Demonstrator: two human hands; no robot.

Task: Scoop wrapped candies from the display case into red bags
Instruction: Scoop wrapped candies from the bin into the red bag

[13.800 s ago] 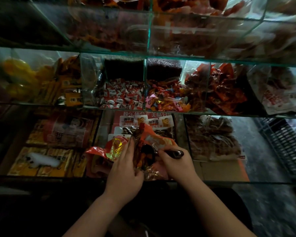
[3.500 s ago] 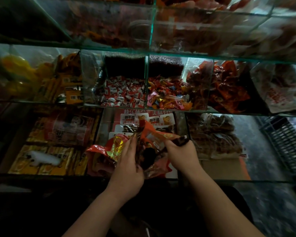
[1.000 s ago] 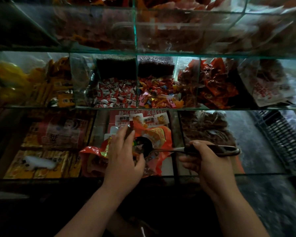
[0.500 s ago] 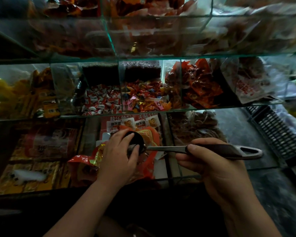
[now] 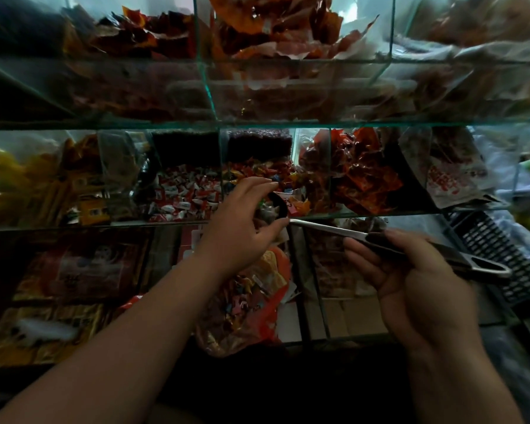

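1. The glass display case (image 5: 257,125) has many small boxes made of glass walls.
2. In the middle row, left of the middle of the frame, one box holds red-and-white candies (image 5: 187,194).
3. The box just to its right holds mixed candies (image 5: 257,172) in many colours.
4. Further right is a box of red snack packs (image 5: 361,179), then a white bag (image 5: 453,179) with red print.
5. At the far left of that row are yellow packs (image 5: 10,179). The top row holds more red and orange packs, blurry.
6. A red bag (image 5: 263,304) sits low in the middle of the frame, with wrapped candies inside it.
7. The scoop (image 5: 328,229) is in the middle of the frame, above the red bag and in front of the mixed candies.
8. The left hand (image 5: 242,221) curls round the black bowl of the scoop, finger above and thumb below.
9. The right hand (image 5: 410,270) grips the scoop's handle, thumb on top, at the right of the frame.
10. A black basket (image 5: 496,249) lies at the right edge, behind the handle's end.
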